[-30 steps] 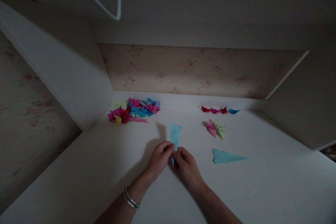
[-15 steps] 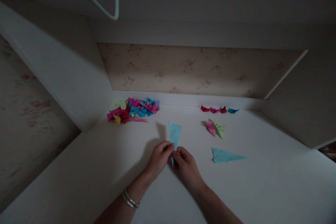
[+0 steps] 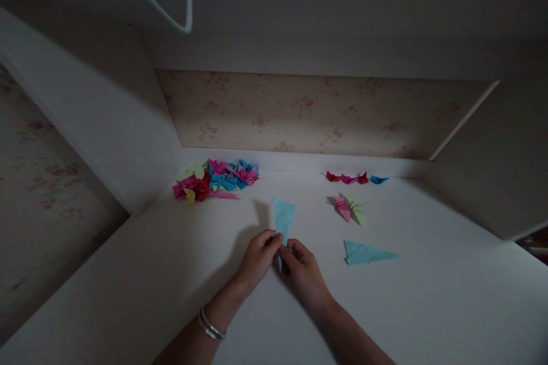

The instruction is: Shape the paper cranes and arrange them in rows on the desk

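Both hands pinch one folded piece of light blue paper [image 3: 283,215] above the middle of the white desk. Its wide end points away from me, and its narrow tip comes out below my fingers. My left hand [image 3: 260,256] is closed on the paper from the left, thumb on top. From the right, my right hand [image 3: 303,268] pinches it lower down, close to the tip; part of the paper is hidden by the fingers. Another folded light blue paper [image 3: 369,253], long and pointed, lies flat to the right of my right hand.
A heap of colourful folded paper pieces [image 3: 216,179] lies at the back left. Pink and green origami pieces [image 3: 350,209] sit at the right, with a row of small red, pink and blue ones [image 3: 356,178] behind. A white cable [image 3: 162,11] hangs at upper left, below the cabinet.
My hands and the paper between them hold almost the same pose. The whole view has shifted very slightly; nothing on the desk has moved.
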`<state>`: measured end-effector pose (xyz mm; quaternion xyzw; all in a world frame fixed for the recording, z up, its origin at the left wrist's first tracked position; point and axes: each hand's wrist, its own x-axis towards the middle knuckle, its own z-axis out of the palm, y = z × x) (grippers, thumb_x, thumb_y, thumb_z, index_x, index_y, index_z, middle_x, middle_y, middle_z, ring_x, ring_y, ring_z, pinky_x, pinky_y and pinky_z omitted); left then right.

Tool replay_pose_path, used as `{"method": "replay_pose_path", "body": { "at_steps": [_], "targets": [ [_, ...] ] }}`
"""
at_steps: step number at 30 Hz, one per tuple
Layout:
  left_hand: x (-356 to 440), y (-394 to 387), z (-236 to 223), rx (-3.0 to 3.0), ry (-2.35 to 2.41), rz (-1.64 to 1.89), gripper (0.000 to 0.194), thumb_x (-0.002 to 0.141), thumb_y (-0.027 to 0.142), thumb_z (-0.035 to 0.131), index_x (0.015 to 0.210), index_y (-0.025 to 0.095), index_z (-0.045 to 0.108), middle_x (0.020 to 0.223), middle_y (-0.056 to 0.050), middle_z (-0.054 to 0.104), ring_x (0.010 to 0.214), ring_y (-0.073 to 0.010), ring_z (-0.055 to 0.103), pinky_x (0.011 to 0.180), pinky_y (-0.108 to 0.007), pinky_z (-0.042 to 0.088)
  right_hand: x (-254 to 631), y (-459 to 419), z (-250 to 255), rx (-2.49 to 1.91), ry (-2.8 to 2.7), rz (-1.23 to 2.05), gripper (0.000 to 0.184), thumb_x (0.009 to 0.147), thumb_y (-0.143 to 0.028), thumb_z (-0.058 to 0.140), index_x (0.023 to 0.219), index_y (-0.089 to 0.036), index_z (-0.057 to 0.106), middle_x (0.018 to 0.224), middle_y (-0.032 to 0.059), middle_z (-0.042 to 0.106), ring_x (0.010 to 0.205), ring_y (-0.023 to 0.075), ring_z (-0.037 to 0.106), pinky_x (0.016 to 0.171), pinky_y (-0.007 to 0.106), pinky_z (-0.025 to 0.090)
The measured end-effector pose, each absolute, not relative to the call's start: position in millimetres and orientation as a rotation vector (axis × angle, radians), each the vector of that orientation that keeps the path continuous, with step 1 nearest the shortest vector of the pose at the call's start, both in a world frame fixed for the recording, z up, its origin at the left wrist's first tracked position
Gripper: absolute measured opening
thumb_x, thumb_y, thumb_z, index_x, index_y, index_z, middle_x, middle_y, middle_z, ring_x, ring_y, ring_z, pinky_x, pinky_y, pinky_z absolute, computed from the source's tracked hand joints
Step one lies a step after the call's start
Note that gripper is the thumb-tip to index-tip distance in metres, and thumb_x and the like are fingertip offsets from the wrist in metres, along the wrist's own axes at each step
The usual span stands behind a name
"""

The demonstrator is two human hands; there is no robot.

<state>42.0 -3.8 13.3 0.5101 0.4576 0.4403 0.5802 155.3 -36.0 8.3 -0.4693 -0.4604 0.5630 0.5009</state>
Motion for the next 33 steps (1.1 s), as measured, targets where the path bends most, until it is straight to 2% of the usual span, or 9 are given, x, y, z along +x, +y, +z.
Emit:
{"method": "replay_pose_path", "body": {
  "at_steps": [24, 33],
  "targets": [
    [41.1, -3.7, 11.9, 1.18, 1.075, 1.03, 0.03, 0.076, 0.043, 0.061, 0.066, 0.016, 0.053, 0.053, 0.006, 0.041, 0.048, -0.008, 0.036, 0.046, -0.019, 0.028, 154.7, -37.3, 12.6, -1.152, -1.082, 1.381, 0.03, 0.081, -0.048, 0.058, 0.072, -0.02, 0.055, 0.055, -0.0045, 0.049, 0.049, 0.0111, 0.039, 0.047, 0.024, 0.028],
    [40.4, -3.2, 7.8, 1.223, 1.06, 1.001, 0.037, 0.079, 0.05, 0.056, 0.07, 0.015, 0.057, 0.055, 0.006, 0.039, 0.05, -0.0084, 0.034, 0.047, -0.021, 0.026, 152.4, -34.1, -0.6, -1.125, -0.975, 1.36, 0.038, 0.083, -0.056, 0.053, 0.074, -0.019, 0.055, 0.056, -0.0052, 0.046, 0.049, 0.0103, 0.038, 0.047, 0.023, 0.03]
  ]
}}
